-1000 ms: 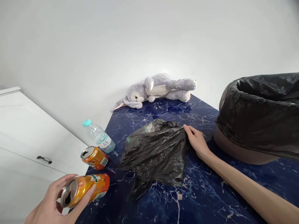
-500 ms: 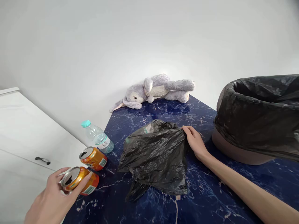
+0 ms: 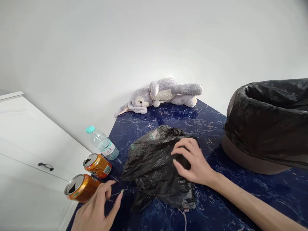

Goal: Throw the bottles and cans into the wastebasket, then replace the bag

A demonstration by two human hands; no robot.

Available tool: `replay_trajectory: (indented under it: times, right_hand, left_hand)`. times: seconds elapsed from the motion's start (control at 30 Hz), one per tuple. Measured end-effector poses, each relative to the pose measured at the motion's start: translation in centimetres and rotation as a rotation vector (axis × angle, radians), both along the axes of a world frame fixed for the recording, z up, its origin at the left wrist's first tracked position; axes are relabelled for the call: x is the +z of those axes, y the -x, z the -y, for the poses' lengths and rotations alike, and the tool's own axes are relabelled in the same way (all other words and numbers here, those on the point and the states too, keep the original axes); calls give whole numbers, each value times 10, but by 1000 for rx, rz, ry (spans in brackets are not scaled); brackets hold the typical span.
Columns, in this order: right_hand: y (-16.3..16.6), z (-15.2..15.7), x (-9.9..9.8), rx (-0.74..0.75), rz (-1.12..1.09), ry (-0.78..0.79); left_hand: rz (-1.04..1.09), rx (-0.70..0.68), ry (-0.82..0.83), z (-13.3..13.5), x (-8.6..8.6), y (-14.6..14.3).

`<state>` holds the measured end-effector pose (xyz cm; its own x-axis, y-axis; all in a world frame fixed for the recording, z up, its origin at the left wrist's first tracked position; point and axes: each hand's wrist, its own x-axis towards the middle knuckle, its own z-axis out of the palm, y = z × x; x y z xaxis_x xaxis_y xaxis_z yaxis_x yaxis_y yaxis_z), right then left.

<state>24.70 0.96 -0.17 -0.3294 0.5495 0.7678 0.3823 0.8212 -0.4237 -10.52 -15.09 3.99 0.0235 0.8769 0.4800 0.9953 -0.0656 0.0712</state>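
A crumpled black plastic bag [image 3: 158, 173] lies on the blue marbled table, with a clear bottle partly showing inside its far side. My right hand [image 3: 192, 160] is over the bag's right part, fingers curved and apart. Whether its fingertips touch the plastic I cannot tell. My left hand [image 3: 98, 205] is open, thumb and fingers apart, just right of the front orange can [image 3: 83, 187] and holding nothing. Behind that can stands a second orange can [image 3: 97, 165], also opened at the top. Farther back is a clear water bottle [image 3: 102, 143] with a turquoise cap.
A bin [image 3: 250, 154] lined with a black bag [image 3: 264, 128] stands at the right. A grey plush rabbit [image 3: 163, 93] lies on its side at the table's far end, by the wall. At the left is a white cabinet [image 3: 29, 138] with a dark handle.
My left hand has let go of the front can and moved right. My right hand has left the bag's right edge and come left, over the bag. The view has shifted slightly.
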Motion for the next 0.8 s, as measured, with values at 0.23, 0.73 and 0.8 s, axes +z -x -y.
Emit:
replay_trajectory:
  times: [0.23, 0.73, 0.8]
  right_hand:
    - [9, 11, -3, 338, 267, 113]
    - [5, -12, 6, 355, -368, 901]
    - [4, -14, 6, 349, -399, 922]
  left_hand:
    - [-156, 78, 277, -55, 5, -29]
    - [133, -472, -341, -51, -3, -86]
    - [129, -511, -337, -48, -9, -87]
